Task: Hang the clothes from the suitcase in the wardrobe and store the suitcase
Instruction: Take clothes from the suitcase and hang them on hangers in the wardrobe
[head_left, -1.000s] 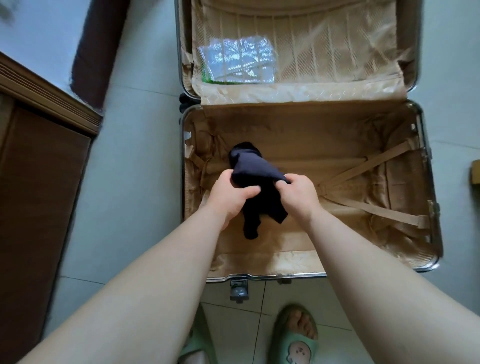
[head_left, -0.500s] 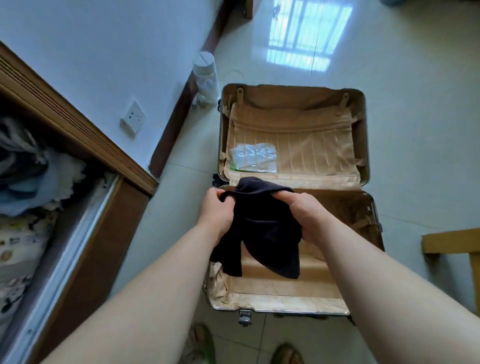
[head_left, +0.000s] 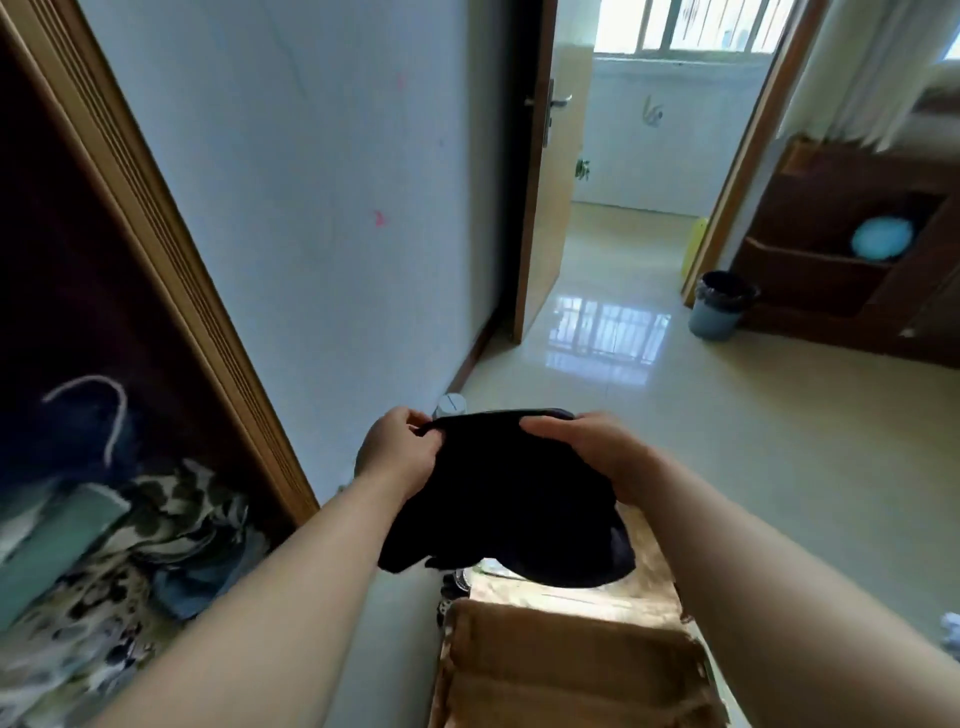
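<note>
- One open suitcase (head_left: 561, 670) lies nearest on the floor, showing bare tan lining. Its far part is hidden behind the cloth.
- Two hands hold a dark garment (head_left: 509, 499) above it. The left hand (head_left: 400, 457) pinches the top edge with its fingers. The right hand (head_left: 587, 457) curls its fingers over the same edge further right. The cloth hangs bunched below them, and I cannot tell what kind of garment it is.
- The step in hand looks like the carry: the garment is out of the suitcase and not yet hung.
- The next move probably calls for a turn left to the wardrobe (head_left: 140, 208). One hand would have to let go to reach a hanger while the other keeps the cloth.
- A pale hanger hook (head_left: 122, 410) shows in the wardrobe's dark interior, above piled patterned fabrics (head_left: 130, 519).
- Just beyond the hands, a white capped container (head_left: 449, 404) stands at the foot of the wall.
- Farther off, the glossy tiled floor (head_left: 779, 441) runs to an open door (head_left: 540, 208).
- At the far right, a grey bin (head_left: 719, 306) stands beside a brown shelf unit (head_left: 810, 280) holding a blue ball (head_left: 880, 239).
</note>
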